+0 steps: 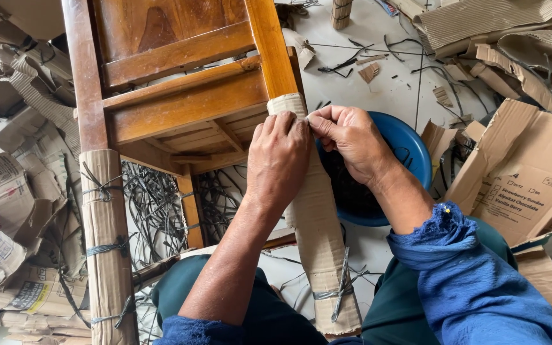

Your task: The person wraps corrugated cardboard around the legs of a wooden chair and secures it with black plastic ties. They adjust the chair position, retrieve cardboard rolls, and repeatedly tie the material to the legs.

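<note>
Sleeves: blue cuffs [461, 268] at bottom edge.
Left hand [279, 160]: clasps cardboard wrap [317, 223] on chair leg [269, 45].
Right hand [349, 144]: pinches wrap's top edge.

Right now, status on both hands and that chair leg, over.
Left hand wrapped round cardboard sleeve on chair leg. Right hand pinching sleeve's top edge. Blue bowl close behind, nothing blocking.
</note>
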